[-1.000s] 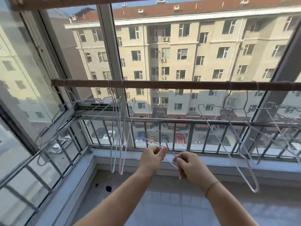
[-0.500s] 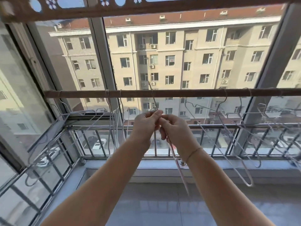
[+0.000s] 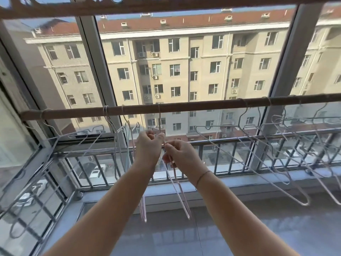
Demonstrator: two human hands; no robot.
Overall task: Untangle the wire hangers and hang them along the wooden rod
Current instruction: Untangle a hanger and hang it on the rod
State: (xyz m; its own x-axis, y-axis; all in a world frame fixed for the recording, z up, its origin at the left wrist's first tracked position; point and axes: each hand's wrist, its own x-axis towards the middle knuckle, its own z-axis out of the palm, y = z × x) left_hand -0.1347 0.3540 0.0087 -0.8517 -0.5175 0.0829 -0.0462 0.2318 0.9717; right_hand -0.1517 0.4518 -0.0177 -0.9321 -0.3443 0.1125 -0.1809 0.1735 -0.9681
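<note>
In the head view, a pale pink hanger [image 3: 178,189] is pinched at its neck by the left hand [image 3: 147,146] and gripped just below by the right hand [image 3: 178,154], both closed on the wire. Its hook appears looped over the rod [image 3: 203,105] directly above the hands, nearer the left. Its thin, doubled wire is seen edge-on, dropping below the wrists. Other hangers [image 3: 258,163] are hung to either side.

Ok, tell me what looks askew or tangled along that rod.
The right hangers on the rod are crossed and interlocked, tilted at odd angles, one sagging low. The left bunch hangs crowded but straighter. The left hand and right hand pinch a pink hanger mid-rod.
</note>
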